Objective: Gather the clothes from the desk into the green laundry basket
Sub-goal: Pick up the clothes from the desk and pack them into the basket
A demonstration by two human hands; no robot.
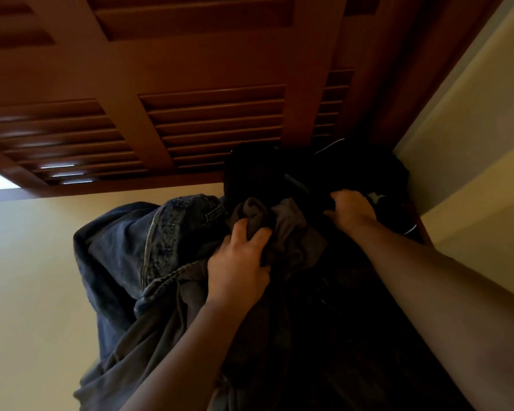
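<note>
The left hand point(238, 262) is clutching a grey garment point(294, 232), the right hand point(349, 212) gripping black fabric point(309, 179) beyond; the soft bundle point(190, 307) is hanging from both, heavy jeans point(172, 232) sagging left, probably wanting a scoop underneath.

A piled heap of clothes point(294, 241) hides whatever surface lies beneath it.

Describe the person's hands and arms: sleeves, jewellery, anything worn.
The left forearm and right forearm are bare up to the frame edge, with no sleeve in view. The left hand and right hand wear no gloves, and no watch, bracelet or ring shows on either, though the light is dim.
</note>
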